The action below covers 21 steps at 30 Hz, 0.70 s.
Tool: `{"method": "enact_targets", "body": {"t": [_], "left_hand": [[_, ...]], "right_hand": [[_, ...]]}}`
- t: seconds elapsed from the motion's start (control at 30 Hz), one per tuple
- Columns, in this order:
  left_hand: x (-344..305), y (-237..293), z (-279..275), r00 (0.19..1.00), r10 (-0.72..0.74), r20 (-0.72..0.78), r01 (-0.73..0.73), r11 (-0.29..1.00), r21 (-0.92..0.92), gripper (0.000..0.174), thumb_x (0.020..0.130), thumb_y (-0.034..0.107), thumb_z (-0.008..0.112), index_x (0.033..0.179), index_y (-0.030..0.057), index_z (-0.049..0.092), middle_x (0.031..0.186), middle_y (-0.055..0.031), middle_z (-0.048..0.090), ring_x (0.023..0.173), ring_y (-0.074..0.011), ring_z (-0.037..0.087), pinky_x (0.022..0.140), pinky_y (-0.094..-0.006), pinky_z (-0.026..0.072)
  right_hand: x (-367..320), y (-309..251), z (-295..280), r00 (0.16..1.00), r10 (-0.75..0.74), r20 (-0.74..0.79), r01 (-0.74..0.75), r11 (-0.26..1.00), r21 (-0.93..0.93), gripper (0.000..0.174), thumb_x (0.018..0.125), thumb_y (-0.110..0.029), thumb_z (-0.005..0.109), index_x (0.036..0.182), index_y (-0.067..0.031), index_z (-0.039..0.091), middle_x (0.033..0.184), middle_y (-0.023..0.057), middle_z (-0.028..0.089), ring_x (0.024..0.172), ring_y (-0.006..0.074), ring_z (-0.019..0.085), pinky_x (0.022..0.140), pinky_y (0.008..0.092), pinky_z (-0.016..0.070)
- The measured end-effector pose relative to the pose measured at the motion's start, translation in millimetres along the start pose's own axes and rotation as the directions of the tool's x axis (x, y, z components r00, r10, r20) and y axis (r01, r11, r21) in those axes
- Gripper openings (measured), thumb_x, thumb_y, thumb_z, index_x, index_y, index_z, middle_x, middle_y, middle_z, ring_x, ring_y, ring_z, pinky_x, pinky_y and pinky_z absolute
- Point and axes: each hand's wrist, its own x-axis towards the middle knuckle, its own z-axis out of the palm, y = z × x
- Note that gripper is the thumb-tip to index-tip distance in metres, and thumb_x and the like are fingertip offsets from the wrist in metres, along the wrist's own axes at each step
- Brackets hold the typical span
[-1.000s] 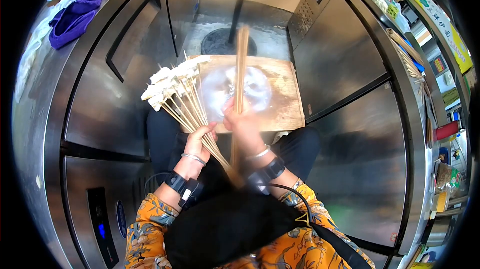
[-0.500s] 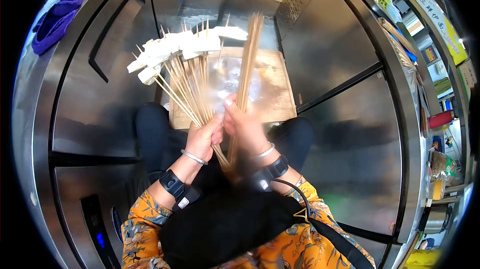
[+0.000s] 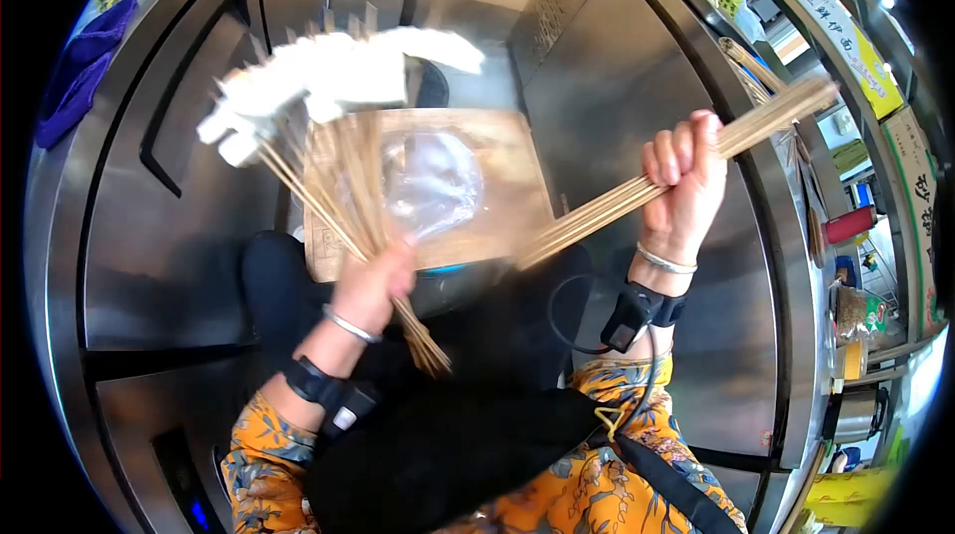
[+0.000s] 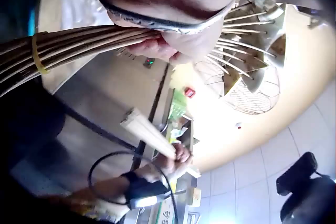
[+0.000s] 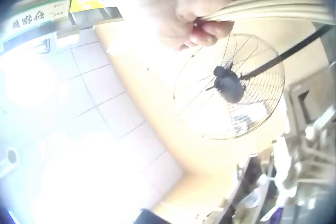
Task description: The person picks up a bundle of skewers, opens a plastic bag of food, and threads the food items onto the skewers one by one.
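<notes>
The left hand [image 3: 373, 287] grips a fanned bunch of thin sticks [image 3: 343, 176] with white pieces [image 3: 348, 72] threaded at their upper ends, blurred in the head view. In the left wrist view a yellow band [image 4: 38, 53] circles the lower ends of these sticks [image 4: 79, 43]. Raised at the right, the right hand [image 3: 684, 171] has its fingers curled round a bundle of bare sticks [image 3: 766, 118] that slants up to the right. Its lower end [image 3: 557, 241] hangs over the lap, apart from the left bunch. The right wrist view shows the right hand [image 5: 184, 8] round its sticks [image 5: 273, 1].
A wooden board [image 3: 507, 151] with clear plastic [image 3: 430, 181] on it lies before the knees. Steel cabinets [image 3: 169, 186] stand on both sides. A purple cloth [image 3: 85, 72] lies on the left counter; packages and more sticks [image 3: 753, 67] line the right. A fan [image 5: 229, 85] stands ahead.
The right hand has moved away to the right with its bare sticks, which have tilted from near upright to a slant. The left hand and its bunch have shifted slightly left.
</notes>
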Motion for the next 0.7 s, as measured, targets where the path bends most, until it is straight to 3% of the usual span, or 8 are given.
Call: {"method": "enact_targets", "body": {"t": [0.13,0.23,0.3,0.37,0.43,0.53,0.6,0.7], "left_hand": [[32.9,54.1,-37.9,0.975,0.185,-0.126,-0.151,0.959,0.242,0.018,0.080,0.014,0.068,0.085,0.0085,0.052,0.053,0.0064,0.040,0.040,-0.0039,0.035,0.037,-0.0189,0.0266],[50.8,70.0,-87.7,0.987,0.156,-0.038,-0.131,0.920,0.369,0.016,0.082,0.013,0.065,0.082,0.0078,0.050,0.053,0.0066,0.039,0.040,-0.0033,0.034,0.036,-0.0186,0.0253],[54.2,71.7,-92.3,0.995,0.068,-0.067,-0.055,0.982,0.180,0.014,0.083,0.012,0.064,0.081,0.0074,0.050,0.053,0.0063,0.039,0.039,-0.0035,0.034,0.036,-0.0186,0.0260],[58.6,70.6,-102.6,0.997,0.011,-0.082,-0.009,1.000,0.028,0.013,0.084,0.012,0.062,0.081,0.0074,0.050,0.053,0.0067,0.037,0.038,-0.0034,0.034,0.035,-0.0186,0.0258],[66.5,60.2,-126.2,0.996,-0.005,-0.084,0.014,0.994,0.108,0.013,0.084,0.013,0.062,0.082,0.0072,0.049,0.054,0.0061,0.038,0.038,-0.0035,0.034,0.035,-0.0187,0.0254],[81.6,40.2,-148.8,0.994,-0.111,0.004,0.112,0.993,-0.041,0.012,0.085,0.013,0.060,0.080,0.0083,0.050,0.054,0.0057,0.038,0.038,-0.0040,0.033,0.035,-0.0197,0.0261],[89.1,34.9,-151.8,0.981,-0.177,0.075,0.182,0.980,-0.080,0.014,0.085,0.015,0.059,0.078,0.0091,0.049,0.055,0.0053,0.038,0.039,-0.0048,0.033,0.036,-0.0203,0.0267],[95.4,43.4,-144.1,0.961,-0.233,0.151,0.253,0.959,-0.127,0.016,0.085,0.015,0.059,0.075,0.0097,0.047,0.056,0.0051,0.039,0.041,-0.0050,0.034,0.039,-0.0200,0.0272]], "right_hand": [[-47.0,61.1,-37.3,0.946,0.294,-0.135,-0.324,0.859,-0.396,0.018,0.090,-0.026,0.059,0.091,-0.0094,0.053,0.060,-0.0049,0.045,0.048,0.0053,0.041,0.042,0.0210,0.0339],[-145.0,130.9,-51.2,0.705,0.701,-0.111,-0.684,0.629,-0.369,0.016,0.092,-0.025,0.055,0.094,-0.0092,0.053,0.060,-0.0021,0.048,0.050,0.0081,0.046,0.044,0.0226,0.0368],[-179.2,150.1,-47.2,0.477,0.875,-0.084,-0.871,0.459,-0.173,0.016,0.093,-0.023,0.053,0.091,-0.0070,0.051,0.057,-0.0008,0.046,0.046,0.0096,0.045,0.041,0.0242,0.0361],[-161.7,150.5,-48.6,0.571,0.793,-0.214,-0.813,0.509,-0.284,0.019,0.092,-0.026,0.053,0.088,-0.0073,0.050,0.056,-0.0006,0.046,0.044,0.0105,0.044,0.040,0.0249,0.0350],[-138.9,154.4,-66.3,0.675,0.677,-0.294,-0.723,0.526,-0.449,0.025,0.090,-0.030,0.056,0.082,-0.0078,0.051,0.055,0.0003,0.045,0.042,0.0115,0.042,0.039,0.0259,0.0342],[-85.2,180.4,-107.5,0.726,0.580,-0.371,-0.656,0.421,-0.626,0.021,0.089,-0.027,0.058,0.080,-0.0079,0.059,0.065,0.0008,0.056,0.053,0.0106,0.051,0.046,0.0262,0.0413],[-55.3,203.7,-114.6,0.810,0.475,-0.345,-0.507,0.270,-0.818,0.024,0.088,-0.028,0.058,0.082,-0.0050,0.062,0.070,0.0066,0.061,0.061,0.0165,0.059,0.053,0.0322,0.0474],[-36.0,232.6,-106.6,0.789,0.438,-0.431,-0.348,-0.260,-0.901,0.029,0.087,-0.030,0.054,0.088,-0.0018,0.063,0.079,0.0170,0.064,0.076,0.0284,0.064,0.068,0.0411,0.0504]]}}
